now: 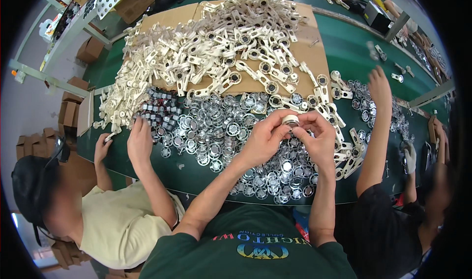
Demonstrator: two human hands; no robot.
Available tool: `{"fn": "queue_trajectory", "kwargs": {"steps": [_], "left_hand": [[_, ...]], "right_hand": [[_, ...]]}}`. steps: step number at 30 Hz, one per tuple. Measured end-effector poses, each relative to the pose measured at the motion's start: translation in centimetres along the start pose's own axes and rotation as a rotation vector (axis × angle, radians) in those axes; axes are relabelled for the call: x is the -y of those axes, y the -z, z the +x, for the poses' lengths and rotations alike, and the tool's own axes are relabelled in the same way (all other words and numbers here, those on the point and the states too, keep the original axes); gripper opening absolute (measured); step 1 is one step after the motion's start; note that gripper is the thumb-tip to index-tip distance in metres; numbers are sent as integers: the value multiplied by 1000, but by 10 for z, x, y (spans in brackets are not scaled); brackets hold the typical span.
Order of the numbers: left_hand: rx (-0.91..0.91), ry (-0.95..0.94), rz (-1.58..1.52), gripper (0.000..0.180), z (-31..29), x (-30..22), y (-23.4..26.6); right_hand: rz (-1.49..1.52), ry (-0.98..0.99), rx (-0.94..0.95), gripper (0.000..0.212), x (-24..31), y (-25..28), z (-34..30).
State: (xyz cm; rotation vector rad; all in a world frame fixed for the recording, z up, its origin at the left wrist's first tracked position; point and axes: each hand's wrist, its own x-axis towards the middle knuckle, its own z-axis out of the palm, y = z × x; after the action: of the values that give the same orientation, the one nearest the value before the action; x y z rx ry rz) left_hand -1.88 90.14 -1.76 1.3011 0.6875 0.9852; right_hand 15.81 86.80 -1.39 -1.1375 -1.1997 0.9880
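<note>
My left hand [265, 137] and my right hand [317, 134] meet above the green table [359, 57], both pinching one small round part [290, 120] with a cream top and a metal rim. Beneath them lies a spread of several shiny round metal parts [216, 131]. Behind that, a big heap of cream plastic pieces [221, 47] covers a cardboard sheet [314, 52].
A person in a pale shirt at my left has a hand [140, 141] on small dark parts [160, 112]. A person in black at my right reaches an arm [378, 111] over the table. Cardboard boxes [73, 102] stand at the left, a metal frame [423, 94] at the right.
</note>
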Motion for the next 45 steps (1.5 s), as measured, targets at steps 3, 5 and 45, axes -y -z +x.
{"fn": "queue_trajectory", "kwargs": {"steps": [3,5,45], "left_hand": [[-17,-41,252,29,0,1,-6],[-52,-137,316,29,3,4,-8],[-233,-44,725,49,41,-6,70]], "right_hand": [[-51,-17,-27,25,-10,4,-3],[28,44,-50,24,-13,4,-5],[-988,-28,132,29,-28,-7,80]]}}
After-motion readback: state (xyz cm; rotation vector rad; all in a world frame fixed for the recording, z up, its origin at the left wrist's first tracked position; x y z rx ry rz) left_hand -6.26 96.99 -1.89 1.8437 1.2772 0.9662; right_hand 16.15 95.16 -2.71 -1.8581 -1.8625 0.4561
